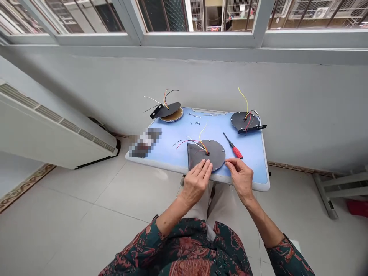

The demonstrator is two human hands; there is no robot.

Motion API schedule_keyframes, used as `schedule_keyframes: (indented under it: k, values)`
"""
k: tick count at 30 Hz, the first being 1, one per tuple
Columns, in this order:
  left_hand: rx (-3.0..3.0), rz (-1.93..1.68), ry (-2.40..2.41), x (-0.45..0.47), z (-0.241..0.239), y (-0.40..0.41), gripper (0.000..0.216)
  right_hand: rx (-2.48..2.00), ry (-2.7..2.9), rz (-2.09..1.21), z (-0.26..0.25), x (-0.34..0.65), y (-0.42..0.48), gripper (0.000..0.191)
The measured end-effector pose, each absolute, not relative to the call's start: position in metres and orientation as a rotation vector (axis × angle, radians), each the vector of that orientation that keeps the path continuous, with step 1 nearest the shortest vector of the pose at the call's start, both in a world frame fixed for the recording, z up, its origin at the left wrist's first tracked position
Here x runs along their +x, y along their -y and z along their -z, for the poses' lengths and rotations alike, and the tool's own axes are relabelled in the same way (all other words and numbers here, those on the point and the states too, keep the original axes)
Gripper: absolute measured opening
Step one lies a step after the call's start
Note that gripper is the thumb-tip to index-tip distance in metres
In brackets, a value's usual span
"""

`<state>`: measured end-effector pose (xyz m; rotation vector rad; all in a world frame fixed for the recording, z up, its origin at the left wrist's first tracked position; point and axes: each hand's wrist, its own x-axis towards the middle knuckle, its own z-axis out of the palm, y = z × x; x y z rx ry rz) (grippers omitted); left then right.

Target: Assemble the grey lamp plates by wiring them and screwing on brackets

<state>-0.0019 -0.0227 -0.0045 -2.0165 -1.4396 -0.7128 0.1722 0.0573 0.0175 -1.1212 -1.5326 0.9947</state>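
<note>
A dark round plate (211,151) with coloured wires coming out of its middle lies at the near edge of a small blue table (169,142). My left hand (197,182) rests on the plate's near rim, fingers stretched out and lying flat. My right hand (240,176) is just right of the plate, thumb and forefinger pinched together at its edge; what they hold is too small to make out. A red-handled screwdriver (233,147) lies on the table just beyond my right hand.
Two more wired round plates sit at the far left (169,111) and far right (244,120) of the table. Several small screws (197,122) lie near the back. A white heater (54,130) stands at left, a wall and window behind.
</note>
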Motion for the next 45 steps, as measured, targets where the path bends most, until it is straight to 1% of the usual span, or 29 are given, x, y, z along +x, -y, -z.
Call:
schedule_keyframes:
  k: [10, 19, 27, 32, 38, 45]
  values:
    - [-2.107, 0.866, 1.410, -0.017, 0.000, 0.024, 0.042, -1.179, 1.439, -0.921, -0.019, 0.154, -0.057, 0.018]
    - [-2.209, 0.847, 1.366, -0.029, -0.002, 0.025, 0.042, -1.210, 1.568, -0.784, -0.021, 0.156, -0.051, 0.013]
    - [-2.253, 0.782, 1.354, -0.040, -0.007, 0.025, 0.043, -1.165, 1.743, -0.514, -0.022, 0.154, -0.047, 0.011]
    - [-2.202, 0.846, 1.396, -0.033, -0.004, 0.024, 0.045, -1.175, 1.672, -0.480, -0.023, 0.155, -0.044, 0.008]
    - [-2.169, 0.874, 1.400, -0.031, 0.000, 0.023, 0.040, -0.880, 1.849, -0.566, -0.035, 0.144, -0.036, 0.013]
    - [-2.165, 0.874, 1.407, -0.030, -0.001, 0.024, 0.035, -0.789, 1.944, -0.449, -0.025, 0.137, -0.037, 0.019]
